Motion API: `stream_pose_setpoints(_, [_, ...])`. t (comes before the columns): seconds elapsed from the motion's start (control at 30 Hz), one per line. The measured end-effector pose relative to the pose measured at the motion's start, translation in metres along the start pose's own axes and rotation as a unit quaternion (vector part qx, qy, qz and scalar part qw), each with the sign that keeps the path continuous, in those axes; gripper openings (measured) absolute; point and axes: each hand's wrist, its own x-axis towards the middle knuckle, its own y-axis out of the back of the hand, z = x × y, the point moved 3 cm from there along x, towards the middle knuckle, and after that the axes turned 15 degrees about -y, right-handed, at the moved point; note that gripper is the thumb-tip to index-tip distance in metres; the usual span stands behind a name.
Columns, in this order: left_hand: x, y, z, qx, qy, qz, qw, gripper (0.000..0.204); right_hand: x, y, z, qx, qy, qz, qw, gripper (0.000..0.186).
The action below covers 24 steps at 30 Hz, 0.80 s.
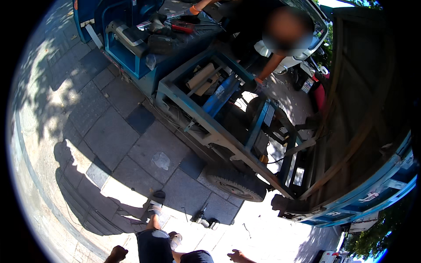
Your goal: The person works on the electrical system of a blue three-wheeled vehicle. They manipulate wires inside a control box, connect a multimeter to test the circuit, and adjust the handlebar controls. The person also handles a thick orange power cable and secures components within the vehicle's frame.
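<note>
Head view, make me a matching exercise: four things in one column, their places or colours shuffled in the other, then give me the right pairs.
Things
1. Right hand
2. Power tool
3. Cylinder
4. Wheel

Places or colours
A. Bright blue, inside the frame
B. Near the picture's bottom edge
C. Dark tyre, under the frame's side
D. Lying on the paving

Pairs: 1-B, 2-D, 3-A, 4-C

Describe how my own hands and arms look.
The left hand and right hand look gloveless, and no sleeve or cuff shows on either. They are too small to check for rings or markings; the upper arms are out of view.
</note>
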Motion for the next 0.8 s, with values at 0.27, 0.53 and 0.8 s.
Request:
stream_pose_setpoints(0.27, [-0.050,0.024,0.007,-0.354,0.083,0.039,0.931,0.018,0.014,-0.152,0.091,0.254,0.026,-0.224,0.941,0.062])
stream_pose_setpoints(0.53, [-0.062,0.153,0.013,0.014,-0.305,-0.049,0.951,0.021,-0.127,-0.409,0.279,0.399,0.016,-0.299,0.867,0.068])
stream_pose_setpoints(0.8, [-0.038,0.257,0.015,-0.202,0.376,-0.146,0.892,0.040,-0.226,-0.473,0.269,0.438,0.003,-0.214,0.873,0.058])
